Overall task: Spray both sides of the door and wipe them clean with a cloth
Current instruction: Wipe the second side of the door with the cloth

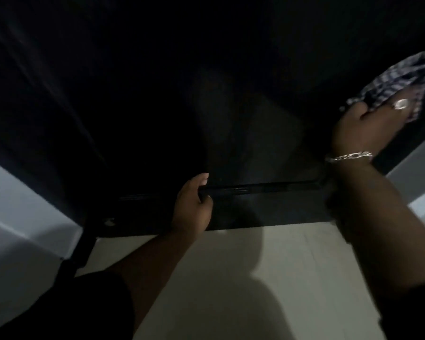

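Steadying the dark door [157, 94] with left hand [193, 204] curled on its handle bar [255, 186], right hand [368, 126] presses checked cloth [398, 79] flat against the panel's right side (fingers spread), presumably for wiping.

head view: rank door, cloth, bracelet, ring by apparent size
1. door
2. cloth, partly cut off at the frame edge
3. bracelet
4. ring
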